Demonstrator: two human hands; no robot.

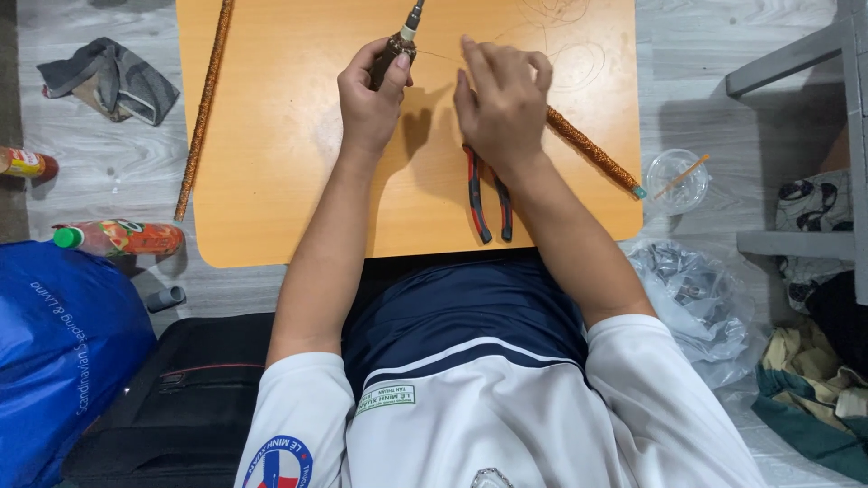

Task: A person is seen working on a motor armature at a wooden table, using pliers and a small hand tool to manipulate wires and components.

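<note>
Gripping a Dark Rod Over the Orange Tabletop

Head view: the left hand (369, 95) was clenched around a dark rod-like tool (394, 52), whose metal tip stuck up toward the far edge of the orange tabletop (271, 181). The thumb pressed along the tool's side, and the tool stood tilted slightly rightward, above the far middle of the board. The right hand (500, 101) hovered just beside it, fingers bent and pinched together; a thin wire (438, 57) ran between the two hands, but whether the right fingertips actually held it could not be told. More loops of thin wire (570, 45) lay on the board near its far right corner.

Beneath the right wrist, a pair of pliers with red-and-black handles (486, 203) rested on the board, handles pointing toward the near edge. A glittery brown stick (592, 152) lay diagonally from under the right hand toward the right edge, its pale blue end just over the rim. A second glittery stick (202, 108) ran along the left edge, nearly straight.

Off the board, on the grey floor, lay a crumpled cloth (113, 79) to the left, a green-capped bottle (117, 238) near the near-left corner, a blue bag (63, 352), and a clear plastic cup (676, 179) beside the right edge.
</note>
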